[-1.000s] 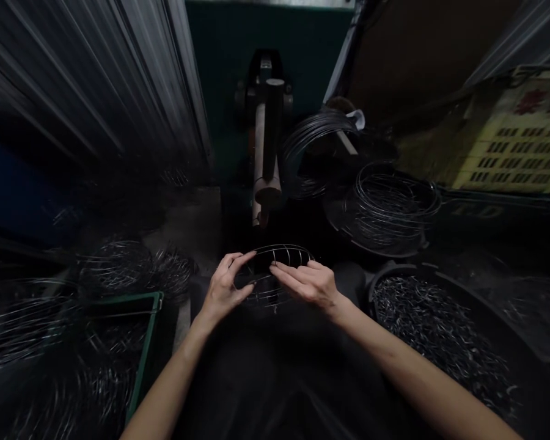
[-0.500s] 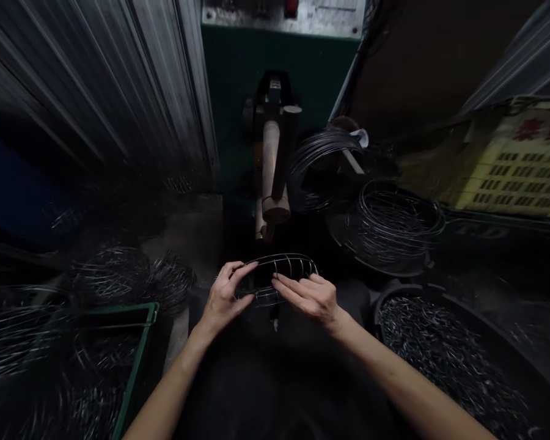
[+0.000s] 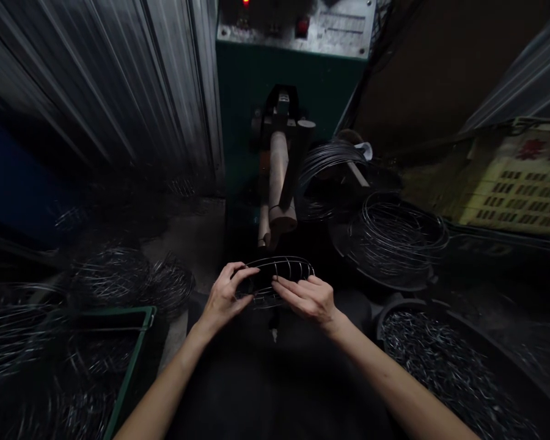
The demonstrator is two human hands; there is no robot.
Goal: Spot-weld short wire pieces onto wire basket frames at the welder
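Between my hands is a round wire frame [image 3: 288,263], two thin metal rings joined by short cross wires. My left hand [image 3: 224,294] grips its left side, fingers over the upper ring and thumb at the lower one. On the right side, my right hand [image 3: 308,297] is closed, its fingertips at a cross wire. The frame sits just below the rod-like arms [image 3: 279,183] of a green machine [image 3: 284,73], apart from their tips. Part of the lower ring is hidden by my fingers and the dark background.
To the right are a black tub of short wire pieces [image 3: 444,354], a basin of wire rings [image 3: 398,238] and a yellow crate [image 3: 522,189]. A green crate [image 3: 131,379] with wire parts stands at left, wire bundles [image 3: 110,272] behind it. Wire coils [image 3: 330,159] lie beside the machine.
The view has tilted up slightly, so the machine and surroundings appear lower, and a lit red lamp shows on its panel. My hands keep nearly the same hold on the wire frame.
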